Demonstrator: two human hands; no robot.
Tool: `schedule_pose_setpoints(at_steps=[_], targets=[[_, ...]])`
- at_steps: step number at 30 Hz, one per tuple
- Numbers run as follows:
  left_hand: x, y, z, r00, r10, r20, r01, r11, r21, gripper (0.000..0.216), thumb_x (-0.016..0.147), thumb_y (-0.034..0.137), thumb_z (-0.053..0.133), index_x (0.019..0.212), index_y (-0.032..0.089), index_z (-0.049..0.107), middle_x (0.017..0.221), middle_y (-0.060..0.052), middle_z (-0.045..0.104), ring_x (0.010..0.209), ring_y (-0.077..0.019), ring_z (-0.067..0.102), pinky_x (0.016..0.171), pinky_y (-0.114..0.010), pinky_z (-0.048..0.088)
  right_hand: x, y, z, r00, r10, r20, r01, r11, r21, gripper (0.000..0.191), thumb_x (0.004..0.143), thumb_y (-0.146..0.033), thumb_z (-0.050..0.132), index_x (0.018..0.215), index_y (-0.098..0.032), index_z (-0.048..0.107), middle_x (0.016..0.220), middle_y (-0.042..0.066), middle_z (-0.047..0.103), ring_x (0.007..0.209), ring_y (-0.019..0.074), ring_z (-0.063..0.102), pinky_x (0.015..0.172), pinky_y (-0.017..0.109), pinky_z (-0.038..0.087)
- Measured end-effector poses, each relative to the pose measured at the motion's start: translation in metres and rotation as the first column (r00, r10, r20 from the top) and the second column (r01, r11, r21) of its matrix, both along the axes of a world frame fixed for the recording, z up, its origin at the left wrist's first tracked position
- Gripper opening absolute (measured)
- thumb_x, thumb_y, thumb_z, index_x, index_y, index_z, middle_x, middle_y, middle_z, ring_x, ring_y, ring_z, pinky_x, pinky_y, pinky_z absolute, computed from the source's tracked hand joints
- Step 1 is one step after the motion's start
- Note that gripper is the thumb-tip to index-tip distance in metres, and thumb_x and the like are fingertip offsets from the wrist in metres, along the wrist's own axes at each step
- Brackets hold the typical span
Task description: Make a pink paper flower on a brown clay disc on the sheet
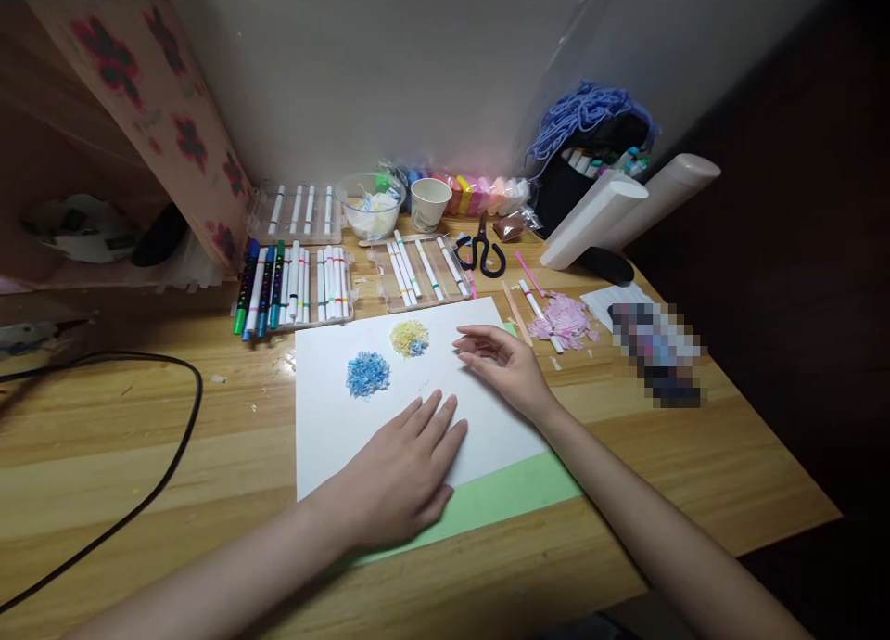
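My left hand lies flat on a white sheet of paper, palm down with its fingers stretched out. A green sheet shows from under the white one. Above the right part of the paper is my right hand, its fingers bent and apart from the thumb, with nothing visible between them. On the paper lie a round clump of blue shreds and a yellow clump with some blue at its lower edge. Tiny blue bits are scattered near the left fingertips.
Behind the paper are marker cases, a clear bowl, a paper cup and black scissors. Pink shreds and a wooden stick lie at right. A black cable curves across the left.
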State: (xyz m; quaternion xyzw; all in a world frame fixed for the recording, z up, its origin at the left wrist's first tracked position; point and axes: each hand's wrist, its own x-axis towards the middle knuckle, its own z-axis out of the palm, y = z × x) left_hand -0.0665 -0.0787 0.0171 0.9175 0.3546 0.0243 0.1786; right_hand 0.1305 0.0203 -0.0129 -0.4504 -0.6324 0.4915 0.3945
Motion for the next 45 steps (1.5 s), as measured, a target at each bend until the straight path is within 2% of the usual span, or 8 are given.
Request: schedule_pose_setpoints(at_steps=[4,9,15,20,26,31,38,45], targets=[[0.006,0.002,0.008,0.998,-0.011,-0.058,0.014,0.999,0.044,0.053,0.084,0.022,0.046,0.134,0.004,0.041,0.147,-0.026,0.034,0.136,-0.0394,0.032,0.108,-0.047,0.036,0.014,0.010,0.004,0.999,0.038,0.019,-0.038,0.999,0.019,0.026,0.078,-0.035,0.069,0.100,-0.022,0.066,0.098,0.006,0.069,0.090,0.0181,0.066,0.080,0.034,0.055],[-0.003,0.005,0.020,0.994,0.034,-0.099,-0.040,0.997,-0.059,0.060,0.082,0.031,0.048,0.138,0.010,0.040,0.148,-0.015,0.038,0.137,-0.0398,0.029,0.104,-0.051,0.040,0.022,0.011,0.009,0.922,0.246,0.297,-0.317,0.923,0.219,0.018,0.086,-0.029,0.062,0.102,-0.024,0.070,0.103,0.007,0.065,0.095,0.0181,0.062,0.086,0.036,0.051],[-0.015,0.004,0.023,0.989,0.063,-0.130,-0.085,0.982,-0.167,0.074,0.080,0.037,0.053,0.147,0.019,0.027,0.155,-0.006,0.027,0.142,-0.0372,0.017,0.111,-0.055,0.029,0.015,0.008,0.009,0.835,0.259,0.485,-0.451,0.828,0.333,0.028,0.091,-0.025,0.054,0.117,-0.025,0.063,0.111,0.009,0.061,0.107,0.0207,0.055,0.093,0.040,0.046],[-0.015,0.006,0.022,0.992,0.047,-0.114,-0.068,0.979,-0.194,0.071,0.081,0.036,0.051,0.146,0.020,0.029,0.155,-0.005,0.027,0.143,-0.0368,0.016,0.111,-0.056,0.028,0.019,0.007,0.010,0.796,0.239,0.557,-0.465,0.830,0.308,0.031,0.093,-0.024,0.049,0.122,-0.026,0.058,0.116,0.010,0.058,0.111,0.0226,0.053,0.096,0.043,0.045],[-0.018,0.004,0.016,0.994,0.042,-0.097,-0.060,0.978,-0.197,0.071,0.082,0.035,0.050,0.147,0.019,0.027,0.156,-0.004,0.024,0.143,-0.0361,0.013,0.114,-0.055,0.024,0.024,0.001,0.029,0.742,0.176,0.647,-0.480,0.813,0.329,0.069,0.091,-0.037,0.049,0.149,-0.030,0.013,0.151,0.011,0.027,0.139,0.0286,0.028,0.111,0.052,0.031],[-0.017,0.004,0.016,0.995,0.039,-0.090,-0.055,0.981,-0.186,0.067,0.084,0.035,0.047,0.146,0.018,0.030,0.155,-0.005,0.026,0.143,-0.0367,0.013,0.114,-0.057,0.022,-0.015,0.011,0.037,0.669,0.103,0.736,-0.544,0.742,0.391,0.088,0.088,-0.055,0.047,0.150,-0.026,-0.009,0.159,0.009,-0.001,0.146,0.0299,-0.003,0.117,0.054,0.011],[-0.014,0.003,0.018,0.991,0.037,-0.129,-0.061,0.981,-0.184,0.070,0.083,0.031,0.047,0.147,0.016,0.026,0.155,-0.007,0.027,0.142,-0.0383,0.014,0.114,-0.057,0.021,-0.042,0.019,0.006,0.611,0.103,0.785,-0.564,0.753,0.340,0.094,0.082,-0.069,0.042,0.151,-0.021,0.001,0.159,0.013,0.003,0.146,0.0315,-0.004,0.116,0.057,0.007],[-0.014,-0.001,0.018,0.991,0.046,-0.129,-0.070,0.980,-0.184,0.070,0.083,0.030,0.049,0.147,0.016,0.026,0.155,-0.009,0.026,0.142,-0.0392,0.015,0.114,-0.057,0.021,-0.043,0.021,0.002,0.588,0.163,0.792,-0.616,0.724,0.309,0.096,0.078,-0.075,0.037,0.151,-0.022,0.006,0.159,0.015,0.007,0.146,0.0314,-0.002,0.115,0.059,0.002]])
